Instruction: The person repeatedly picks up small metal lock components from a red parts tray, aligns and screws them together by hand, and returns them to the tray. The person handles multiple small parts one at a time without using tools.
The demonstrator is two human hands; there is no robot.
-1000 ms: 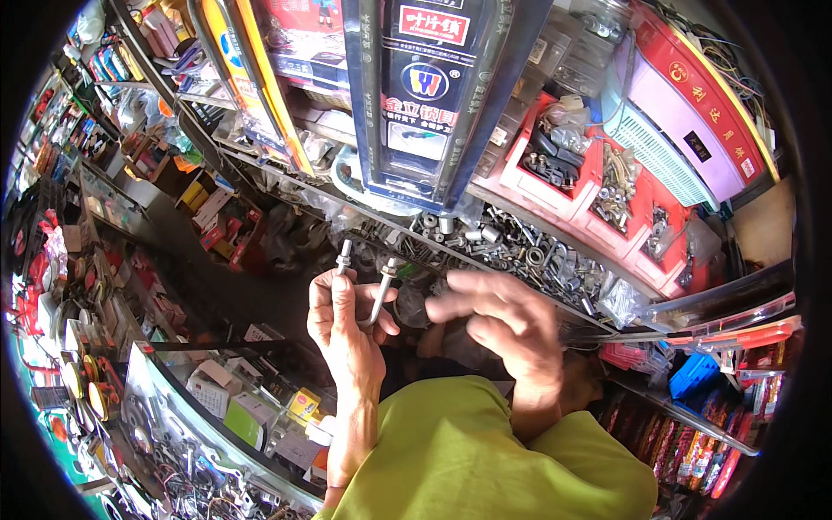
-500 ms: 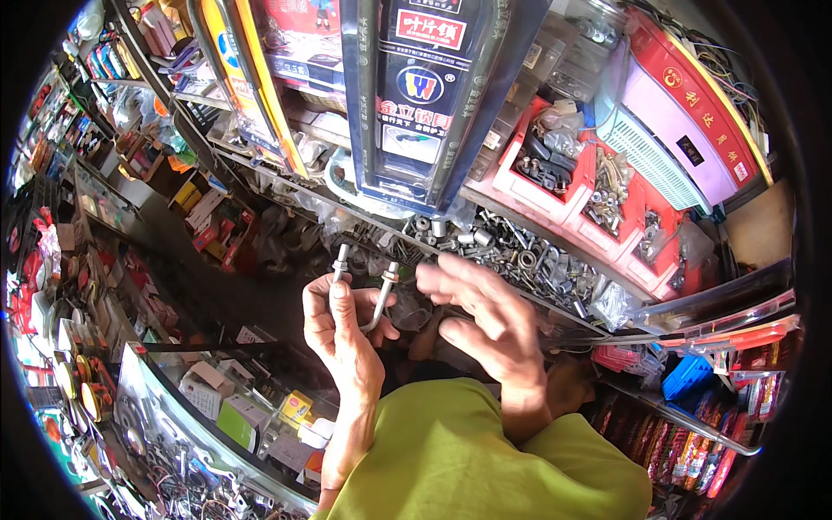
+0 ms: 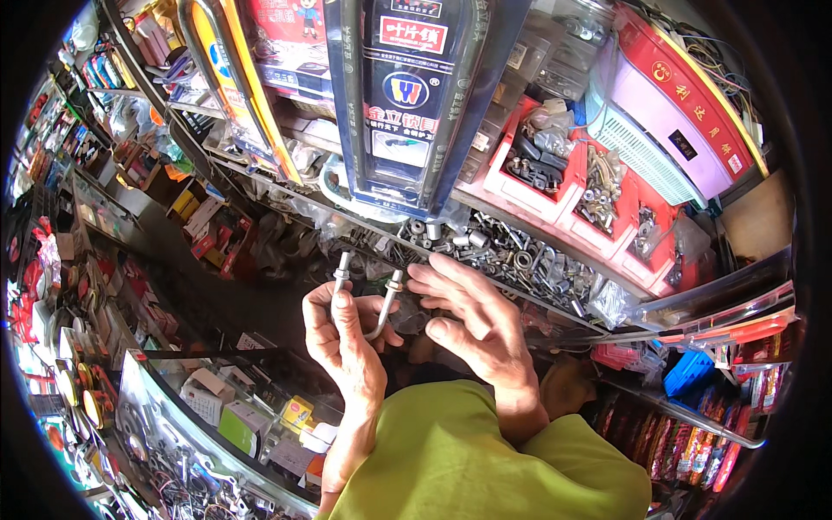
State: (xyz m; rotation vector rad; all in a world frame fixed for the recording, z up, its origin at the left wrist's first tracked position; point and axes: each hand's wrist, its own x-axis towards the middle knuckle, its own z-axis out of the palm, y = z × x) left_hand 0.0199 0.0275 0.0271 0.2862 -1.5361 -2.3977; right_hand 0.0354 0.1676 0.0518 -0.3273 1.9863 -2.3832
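In my left hand (image 3: 349, 340) is a silvery metal U-bolt (image 3: 382, 315), pinched between thumb and fingers around its bend. Its two threaded ends point away from me, and each carries a nut. Part of the bend is covered by my fingers. Just to the right, my right hand (image 3: 482, 325) is raised with its fingers apart and holds nothing. Its fingertips are close to the U-bolt's right end, with a small gap between them.
Ahead, a shelf holds loose nuts and bolts (image 3: 526, 257) below red bins (image 3: 563, 198) of hardware. A packaged lock (image 3: 400, 165) stands upright there. At lower left is a glass case (image 3: 173, 400) with small boxes. A metal rail (image 3: 685, 420) runs at the right.
My right hand has moved slightly left, nearer the U-bolt, and is less blurred. My left hand keeps its hold, with the U-bolt turned slightly.
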